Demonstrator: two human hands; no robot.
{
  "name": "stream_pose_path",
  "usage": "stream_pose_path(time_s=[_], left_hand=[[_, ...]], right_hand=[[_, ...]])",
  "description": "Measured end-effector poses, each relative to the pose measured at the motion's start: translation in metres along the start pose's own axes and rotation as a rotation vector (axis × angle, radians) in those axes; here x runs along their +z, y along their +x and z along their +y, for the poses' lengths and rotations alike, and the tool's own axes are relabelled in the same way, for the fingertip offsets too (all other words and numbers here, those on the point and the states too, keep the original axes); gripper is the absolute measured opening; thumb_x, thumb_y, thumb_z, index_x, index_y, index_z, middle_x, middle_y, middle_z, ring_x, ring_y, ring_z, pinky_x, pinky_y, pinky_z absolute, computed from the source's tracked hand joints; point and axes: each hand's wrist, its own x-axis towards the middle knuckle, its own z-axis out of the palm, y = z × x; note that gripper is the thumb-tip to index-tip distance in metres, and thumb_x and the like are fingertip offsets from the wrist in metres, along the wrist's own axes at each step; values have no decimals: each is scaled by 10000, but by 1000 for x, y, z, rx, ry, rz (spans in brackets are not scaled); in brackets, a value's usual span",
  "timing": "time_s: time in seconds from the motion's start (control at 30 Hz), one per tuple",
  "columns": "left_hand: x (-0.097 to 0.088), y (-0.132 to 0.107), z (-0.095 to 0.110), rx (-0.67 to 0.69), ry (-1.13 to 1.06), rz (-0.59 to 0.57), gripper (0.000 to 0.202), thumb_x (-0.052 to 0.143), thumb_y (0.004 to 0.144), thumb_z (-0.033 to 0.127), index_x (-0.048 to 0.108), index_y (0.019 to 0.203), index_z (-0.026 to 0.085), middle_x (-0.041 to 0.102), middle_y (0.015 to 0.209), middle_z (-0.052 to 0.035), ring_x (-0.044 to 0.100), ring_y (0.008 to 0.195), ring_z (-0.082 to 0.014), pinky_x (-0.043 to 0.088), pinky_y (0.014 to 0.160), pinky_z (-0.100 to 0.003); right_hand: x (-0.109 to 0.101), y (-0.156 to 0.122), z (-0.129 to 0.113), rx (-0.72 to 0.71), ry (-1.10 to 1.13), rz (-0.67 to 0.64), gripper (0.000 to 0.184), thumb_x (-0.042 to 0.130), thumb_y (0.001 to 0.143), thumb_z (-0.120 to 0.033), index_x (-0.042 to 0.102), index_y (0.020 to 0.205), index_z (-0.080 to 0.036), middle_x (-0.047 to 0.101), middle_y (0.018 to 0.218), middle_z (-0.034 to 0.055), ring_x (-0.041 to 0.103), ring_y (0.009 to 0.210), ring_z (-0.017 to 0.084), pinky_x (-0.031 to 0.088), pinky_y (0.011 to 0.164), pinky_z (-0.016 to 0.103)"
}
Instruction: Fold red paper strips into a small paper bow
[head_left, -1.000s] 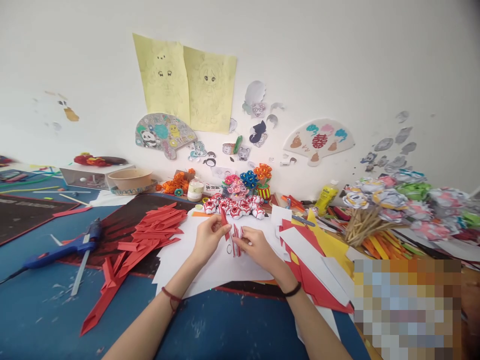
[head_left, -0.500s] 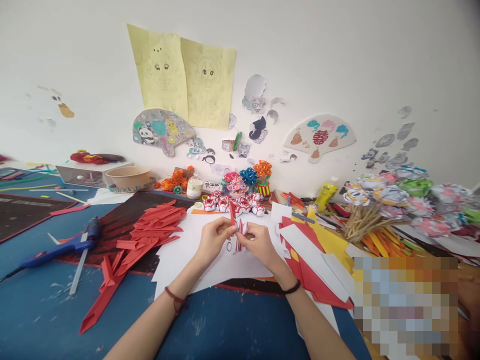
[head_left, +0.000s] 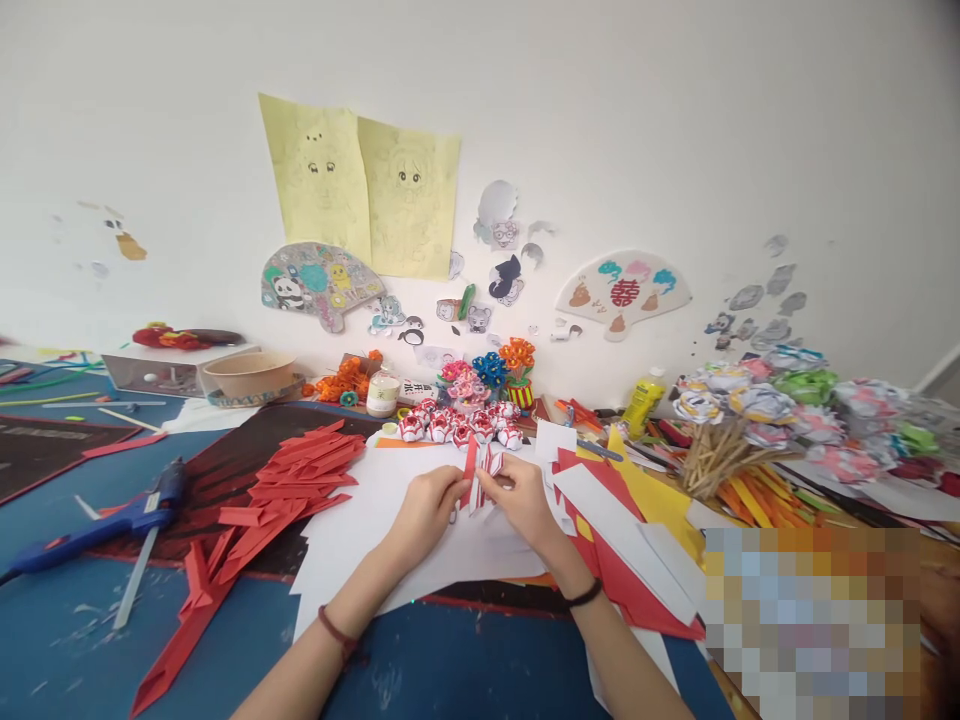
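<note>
My left hand point(head_left: 431, 508) pinches a folded red paper strip point(head_left: 471, 462), which stands upright between thumb and fingers. Close beside it, my right hand point(head_left: 521, 495) grips a red-and-white folded paper piece point(head_left: 491, 462), its striped edges showing. The two paper pieces meet or nearly meet; I cannot tell whether they are joined. Both hands hover over white paper sheets point(head_left: 360, 540). Just behind them sit several red-and-white paper flowers point(head_left: 461, 425). A heap of folded red paper strips point(head_left: 300, 475) lies to the left.
At far left rests a blue glue gun point(head_left: 105, 525) with a glue stick in it. On the right are red paper point(head_left: 619, 560), yellow paper point(head_left: 656, 480) and paper flowers on stems point(head_left: 705, 455). A bowl point(head_left: 251, 375) and a yellow bottle point(head_left: 643, 405) stand near the wall.
The view has shifted slightly, so the wall items sit lower. My left hand has moved its grip down the red strip, which now stands straighter beside the striped piece.
</note>
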Motion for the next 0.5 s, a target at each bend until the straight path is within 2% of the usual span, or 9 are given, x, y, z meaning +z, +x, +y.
stream_pose_path(time_s=[0.17, 0.33, 0.4, 0.5], left_hand=[[1, -1, 5, -51, -102, -43, 323, 405, 928, 347, 472, 653, 192, 531, 555, 25, 484, 527, -130, 328, 559, -230], [2, -2, 6, -50, -92, -63, 303, 385, 933, 321, 477, 673, 195, 533, 562, 27, 491, 524, -130, 331, 558, -230], [3, -2, 3, -52, -61, -70, 286, 382, 931, 312, 469, 684, 199, 536, 570, 24, 494, 529, -135, 328, 557, -233], [3, -2, -2, -58, -17, -95, 272, 381, 926, 305, 441, 679, 205, 537, 575, 20, 489, 529, -140, 320, 552, -237]], right_hand=[[3, -3, -2, -13, 3, 35, 331, 557, 860, -293, 550, 553, -169, 504, 595, -1, 483, 559, 123, 362, 531, 237], [12, -7, -2, -7, -27, 92, 363, 553, 864, -312, 530, 530, -172, 491, 589, 0, 470, 564, 124, 374, 547, 245], [13, -7, 0, 32, 27, 49, 374, 552, 866, -349, 550, 536, -171, 509, 603, 6, 489, 552, 125, 394, 532, 244], [10, -4, 4, 123, 187, -108, 416, 555, 859, -450, 599, 560, -164, 560, 637, 23, 539, 523, 129, 435, 502, 246]])
